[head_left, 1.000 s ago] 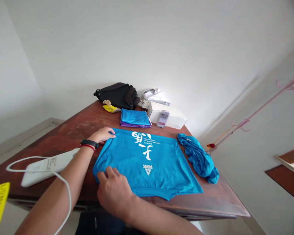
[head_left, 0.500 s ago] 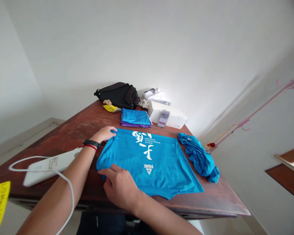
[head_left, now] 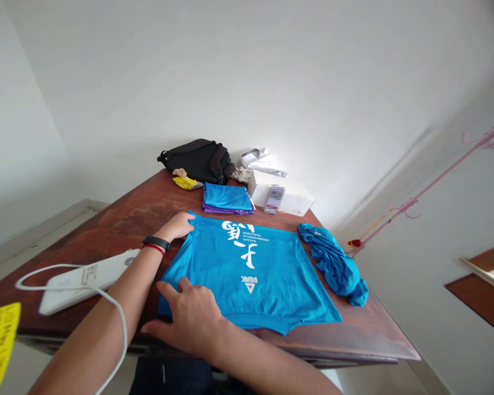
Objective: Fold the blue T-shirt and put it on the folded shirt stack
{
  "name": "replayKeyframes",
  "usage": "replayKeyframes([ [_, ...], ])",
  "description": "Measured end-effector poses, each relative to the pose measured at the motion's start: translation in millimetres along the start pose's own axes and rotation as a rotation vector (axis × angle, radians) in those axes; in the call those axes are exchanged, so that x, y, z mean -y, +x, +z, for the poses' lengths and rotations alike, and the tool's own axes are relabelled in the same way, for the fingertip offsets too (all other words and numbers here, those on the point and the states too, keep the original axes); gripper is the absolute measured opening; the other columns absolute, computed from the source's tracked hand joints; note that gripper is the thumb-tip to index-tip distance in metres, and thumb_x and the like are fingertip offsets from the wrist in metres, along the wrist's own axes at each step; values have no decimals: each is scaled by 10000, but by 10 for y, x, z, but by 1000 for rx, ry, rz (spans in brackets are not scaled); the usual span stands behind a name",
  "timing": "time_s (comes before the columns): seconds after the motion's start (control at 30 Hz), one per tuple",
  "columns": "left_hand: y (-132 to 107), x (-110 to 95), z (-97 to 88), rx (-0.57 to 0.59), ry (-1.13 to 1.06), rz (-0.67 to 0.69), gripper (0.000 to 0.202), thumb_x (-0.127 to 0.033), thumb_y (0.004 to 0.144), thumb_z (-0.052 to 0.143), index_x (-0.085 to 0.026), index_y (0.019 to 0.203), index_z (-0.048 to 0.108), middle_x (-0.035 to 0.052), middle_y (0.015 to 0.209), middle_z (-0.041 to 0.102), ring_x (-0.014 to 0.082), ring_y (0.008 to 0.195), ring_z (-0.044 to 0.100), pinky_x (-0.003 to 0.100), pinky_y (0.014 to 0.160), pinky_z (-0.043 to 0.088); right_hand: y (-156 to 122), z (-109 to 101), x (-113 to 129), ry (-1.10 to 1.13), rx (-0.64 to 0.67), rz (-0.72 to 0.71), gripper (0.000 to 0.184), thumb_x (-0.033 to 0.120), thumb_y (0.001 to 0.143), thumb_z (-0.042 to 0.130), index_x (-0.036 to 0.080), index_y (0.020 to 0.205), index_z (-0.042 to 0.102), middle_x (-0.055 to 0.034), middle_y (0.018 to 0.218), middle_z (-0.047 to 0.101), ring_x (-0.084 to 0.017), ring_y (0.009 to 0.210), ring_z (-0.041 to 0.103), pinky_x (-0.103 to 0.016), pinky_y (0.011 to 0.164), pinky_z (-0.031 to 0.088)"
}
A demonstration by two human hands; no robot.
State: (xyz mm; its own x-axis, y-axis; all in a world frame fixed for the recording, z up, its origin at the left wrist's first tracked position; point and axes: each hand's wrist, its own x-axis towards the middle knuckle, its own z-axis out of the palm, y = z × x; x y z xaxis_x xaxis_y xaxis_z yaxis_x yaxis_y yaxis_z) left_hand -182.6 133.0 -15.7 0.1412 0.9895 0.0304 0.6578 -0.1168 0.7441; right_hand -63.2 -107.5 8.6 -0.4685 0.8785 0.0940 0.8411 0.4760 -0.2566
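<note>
A blue T-shirt (head_left: 271, 280) with white lettering lies folded narrow on the table, its neckline towards me. At its far left corner, the fingertips of my left hand (head_left: 181, 225) pinch the fabric. My right hand (head_left: 195, 315) rests on the near left part of the same shirt, fingers stretched out and the thumb spread away past the table's front edge. Beneath that hand, part of the shirt's near left corner is hidden. My left wrist wears a black band (head_left: 156, 242) and a red cord.
Beyond the shirt are a folded blue-and-purple stack (head_left: 228, 197), a white box (head_left: 282, 192), a black bag (head_left: 195, 159) and a yellow item (head_left: 186, 182). A crumpled blue garment (head_left: 333, 263) lies right. A white power bank (head_left: 86, 282) with a cable (head_left: 121, 312) sits left.
My right hand has let go of the shirt's near left edge and spread its fingers, moving slightly left and towards me. The shirt's left edge lies flatter; my left hand stays at the far corner.
</note>
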Motion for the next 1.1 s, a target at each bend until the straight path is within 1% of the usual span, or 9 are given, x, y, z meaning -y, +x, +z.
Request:
replayKeyframes([
  [0.07, -14, -29, -9, 54, 13, -22, 307, -331, 951, 670, -135, 1187, 648, 84, 1143, 683, 216, 976, 680, 382, 844, 583, 32, 31, 59, -45, -9, -10, 579, 701, 897, 522, 280, 1296, 533, -95, 1025, 689, -305, 774, 730, -409, 580, 613],
  [0.17, -54, -94, -26, 102, 7, -72, 309, -266, 898, 701, -102, 1159, 672, 63, 842, 721, 209, 804, 702, 281, 712, 569, 85, 43, 116, -103, -21, -38, 414, 518, 947, 537, 246, 1259, 514, -95, 989, 692, -287, 731, 720, -373, 526, 599],
  [0.23, -85, -138, -34, 117, -16, -103, 299, -290, 892, 674, -103, 1124, 691, 23, 652, 670, 212, 675, 694, 253, 599, 550, 116, 37, 124, -126, -20, -54, 325, 380, 950, 536, 229, 1236, 508, -93, 963, 695, -268, 714, 714, -345, 512, 591],
  [0.3, -109, -173, -39, 115, -43, -121, 294, -348, 899, 646, -126, 1082, 707, -3, 593, 633, 211, 611, 682, 253, 537, 542, 136, 30, 115, -142, -9, -73, 269, 284, 929, 539, 214, 1188, 522, -91, 938, 696, -256, 718, 710, -321, 511, 585],
  [0.57, -113, -176, -32, 89, -98, -152, 398, -472, 849, 688, -145, 1075, 714, 21, 689, 687, 209, 626, 689, 258, 537, 558, 111, 42, 20, -73, -4, -79, 156, 211, 916, 513, 203, 1019, 629, -83, 945, 709, -250, 780, 715, -319, 570, 583],
  [0.73, -57, -107, -18, 74, -83, -133, 394, -452, 868, 643, -159, 1122, 710, 45, 773, 734, 223, 675, 713, 252, 546, 548, 55, 38, -96, 148, -136, -14, 239, 170, 914, 523, 195, 1108, 661, -68, 1029, 733, -218, 890, 724, -302, 758, 577],
  [0.9, -26, -60, -21, 45, -49, -94, 358, -403, 887, 576, -170, 1107, 737, 52, 787, 761, 232, 669, 732, 254, 561, 543, -60, 9, -203, 298, -247, 37, 104, 247, 921, 636, 199, 996, 691, -42, 961, 744, -189, 892, 713, -254, 782, 533],
  [0.97, -27, -72, -50, 13, -23, -72, 342, -354, 871, 570, -171, 1095, 753, 64, 861, 782, 251, 752, 749, 259, 617, 551, -102, -1, -239, 334, -288, 44, 93, 287, 911, 686, 205, 953, 699, -31, 922, 741, -180, 875, 707, -241, 766, 521],
  [1.1, -42, -137, -130, -85, 36, 13, 276, -264, 826, 571, -171, 958, 796, 74, 1069, 787, 294, 1128, 685, 252, 875, 514, -154, -42, -283, 414, -392, 42, 107, 314, 902, 715, 208, 910, 707, -18, 874, 734, -163, 836, 698, -226, 739, 504],
])
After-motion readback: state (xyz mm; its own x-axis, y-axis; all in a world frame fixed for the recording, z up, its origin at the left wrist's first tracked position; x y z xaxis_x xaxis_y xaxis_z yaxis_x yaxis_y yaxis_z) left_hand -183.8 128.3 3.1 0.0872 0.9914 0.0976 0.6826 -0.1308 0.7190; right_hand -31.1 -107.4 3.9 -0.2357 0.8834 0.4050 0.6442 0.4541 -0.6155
